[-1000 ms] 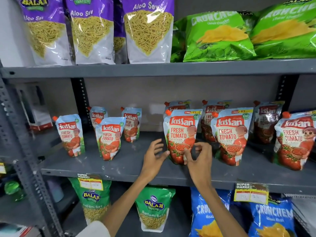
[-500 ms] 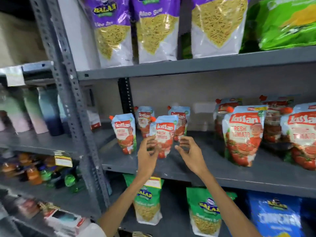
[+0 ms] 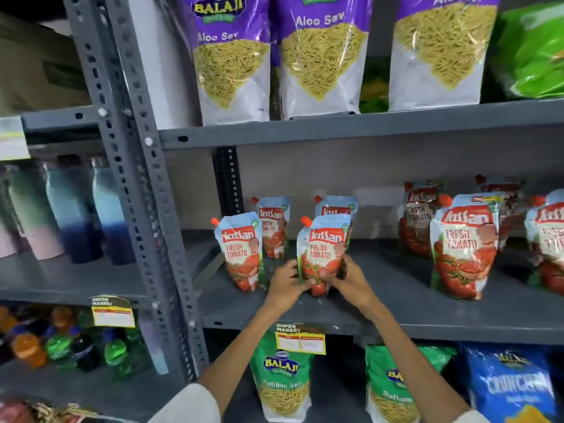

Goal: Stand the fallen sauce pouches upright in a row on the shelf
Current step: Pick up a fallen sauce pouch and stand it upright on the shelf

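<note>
Sauce pouch (image 3: 323, 254): upright on shelf (image 3: 396, 309), long axis vertical, base gripped between left hand (image 3: 285, 285) and right hand (image 3: 351, 282) fingers.

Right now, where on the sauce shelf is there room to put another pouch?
The widest bare patch of the shelf lies between the held pouch, gripped by the left hand and right hand, and the big pouch to the right. It is crowded around the left pouch.

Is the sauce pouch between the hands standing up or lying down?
Upright: the sauce pouch has its orange cap on top, its base at the shelf, left hand and right hand gripping its bottom.
</note>
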A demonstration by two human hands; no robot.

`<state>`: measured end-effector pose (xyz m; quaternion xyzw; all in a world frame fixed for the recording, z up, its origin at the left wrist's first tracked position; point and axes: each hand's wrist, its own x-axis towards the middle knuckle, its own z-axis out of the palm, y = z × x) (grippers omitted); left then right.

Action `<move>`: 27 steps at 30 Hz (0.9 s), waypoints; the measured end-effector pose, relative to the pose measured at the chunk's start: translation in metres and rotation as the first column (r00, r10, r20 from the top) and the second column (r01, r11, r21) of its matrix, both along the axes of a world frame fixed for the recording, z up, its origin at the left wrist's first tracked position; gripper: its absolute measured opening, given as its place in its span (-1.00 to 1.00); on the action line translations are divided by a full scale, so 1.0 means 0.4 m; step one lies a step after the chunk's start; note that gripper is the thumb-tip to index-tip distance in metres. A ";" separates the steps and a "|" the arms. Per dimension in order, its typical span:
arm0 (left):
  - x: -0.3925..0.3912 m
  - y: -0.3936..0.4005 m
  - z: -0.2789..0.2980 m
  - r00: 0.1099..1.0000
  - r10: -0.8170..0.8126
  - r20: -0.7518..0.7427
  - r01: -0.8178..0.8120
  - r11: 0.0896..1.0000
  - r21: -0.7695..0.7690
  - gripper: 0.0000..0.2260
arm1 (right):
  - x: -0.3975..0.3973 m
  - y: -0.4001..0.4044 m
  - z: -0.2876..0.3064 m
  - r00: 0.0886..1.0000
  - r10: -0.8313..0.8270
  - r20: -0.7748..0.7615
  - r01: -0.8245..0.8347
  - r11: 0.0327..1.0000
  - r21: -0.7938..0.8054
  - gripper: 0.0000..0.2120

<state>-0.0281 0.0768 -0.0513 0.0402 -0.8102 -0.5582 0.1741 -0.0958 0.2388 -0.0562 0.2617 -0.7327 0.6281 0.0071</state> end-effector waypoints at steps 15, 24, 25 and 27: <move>-0.061 0.121 -0.018 0.997 -0.048 -0.064 0.048 0.999 0.005 -0.56 | -0.050 0.127 -0.025 0.995 -0.096 -0.003 0.096 0.993 0.062 -0.51; 0.014 0.087 -0.030 0.968 0.140 -0.206 -0.135 0.990 0.041 -0.51 | 0.101 0.128 0.022 0.832 -0.480 -0.276 0.448 0.877 -0.176 -0.63; 0.033 0.068 -0.031 0.947 0.205 -0.248 -0.198 0.979 0.053 -0.57 | 0.118 0.110 0.033 0.851 -0.441 -0.285 0.405 0.896 -0.180 -0.73; 0.077 0.030 -0.026 0.892 0.321 -0.319 -0.301 0.947 0.113 -0.65 | 0.142 0.057 0.048 0.903 -0.314 -0.292 0.285 0.948 -0.139 -0.86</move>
